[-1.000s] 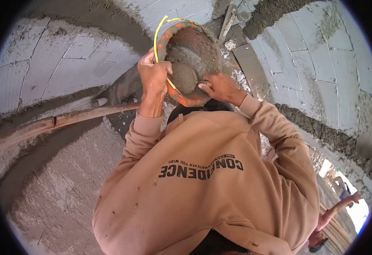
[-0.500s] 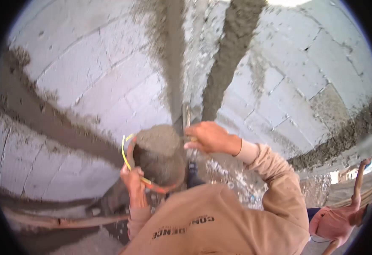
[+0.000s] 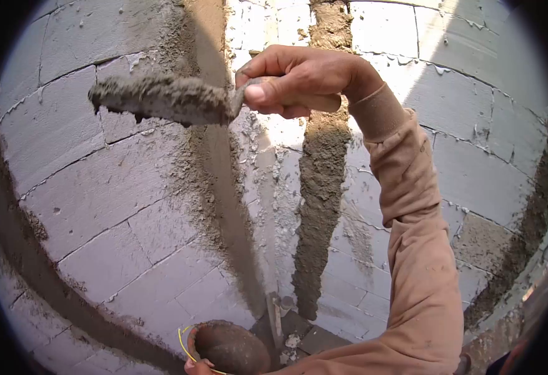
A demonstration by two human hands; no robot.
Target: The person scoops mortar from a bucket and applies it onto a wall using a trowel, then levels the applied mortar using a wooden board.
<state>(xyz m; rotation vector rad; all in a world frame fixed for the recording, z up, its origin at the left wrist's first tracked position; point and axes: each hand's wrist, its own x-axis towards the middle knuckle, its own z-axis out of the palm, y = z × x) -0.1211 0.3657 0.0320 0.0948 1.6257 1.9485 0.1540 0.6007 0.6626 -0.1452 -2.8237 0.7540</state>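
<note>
Head view: grips the wooden handle [image 3: 314,101] of a trowel [image 3: 214,119] in the right hand [image 3: 299,78], fingers and thumb closed near the blade end, the butt of the handle poking out past the palm. Holds the trowel high, in the upper part of the view, with the blade pointing left and seen almost edge-on. Carries a thick, lumpy heap of wet mortar [image 3: 155,97] along the blade, with small drips hanging below. Cannot tell the gap between blade and wall.

Bends the right arm upward, in a tan sleeve [image 3: 421,250] creased at the forearm. Touches the rim of a mortar-stained bucket [image 3: 230,350] with the left hand [image 3: 199,367], low in the view and mostly cut off by the bottom edge; cannot tell how far closed. Shows the bucket's mouth open towards the camera, a thin yellow strip [image 3: 182,345] curving beside the rim near the left hand. Cannot make out the contents in the dark interior.

Faces pale block walls [image 3: 130,181], with a smoother mortar band [image 3: 221,187] running down behind the trowel and a rougher mortar band [image 3: 321,181] to the right, behind the handle. Catches bright sunlight high on the blocks.
</note>
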